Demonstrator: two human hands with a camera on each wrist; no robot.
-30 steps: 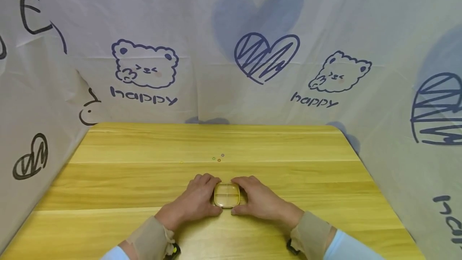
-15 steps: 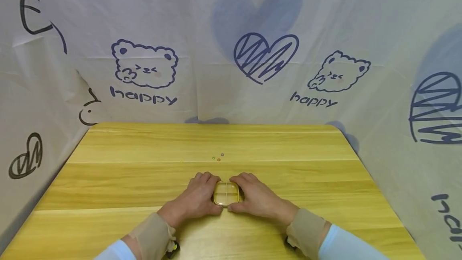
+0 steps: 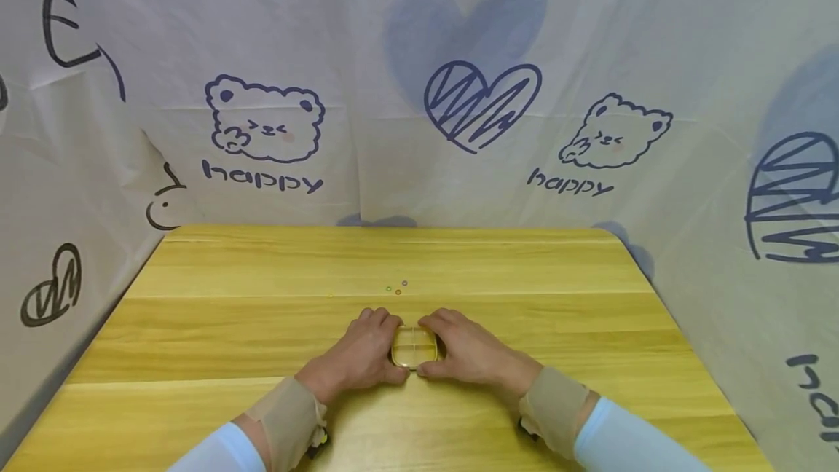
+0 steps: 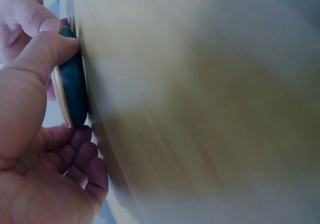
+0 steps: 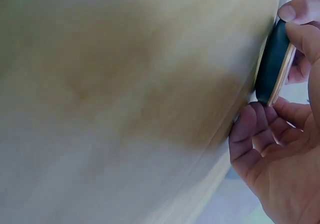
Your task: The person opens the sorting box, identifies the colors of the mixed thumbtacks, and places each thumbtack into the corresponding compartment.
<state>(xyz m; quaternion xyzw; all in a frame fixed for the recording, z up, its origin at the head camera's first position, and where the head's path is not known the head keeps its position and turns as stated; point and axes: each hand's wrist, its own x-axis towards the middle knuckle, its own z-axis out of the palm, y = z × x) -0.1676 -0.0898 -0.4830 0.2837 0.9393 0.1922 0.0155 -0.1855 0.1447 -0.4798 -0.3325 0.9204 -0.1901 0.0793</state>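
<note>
A small rounded square box (image 3: 414, 347) with a see-through, cross-divided top lies on the table between the two hands. The left hand (image 3: 361, 352) grips its left side, thumb at the near edge and fingers at the far edge. On the other side the right hand (image 3: 473, 352) holds it the same way. Seen from the left wrist, the box (image 4: 75, 84) shows a dark teal body with a pale rim, the left hand's thumb (image 4: 50, 51) against it. In the right wrist view the box (image 5: 272, 64) stands against the right hand (image 5: 285, 159).
Beyond the box, a green ring (image 3: 389, 288), a red ring (image 3: 398, 292) and a purple ring (image 3: 404, 283) lie on the wooden table (image 3: 216, 341). A faint yellow ring (image 3: 331, 296) is farther left. Printed cloth (image 3: 393, 166) surrounds the table's back and sides.
Both hands have shifted slightly away from the body with the box between them, still gripping it. The small rings have not visibly moved on the table.
</note>
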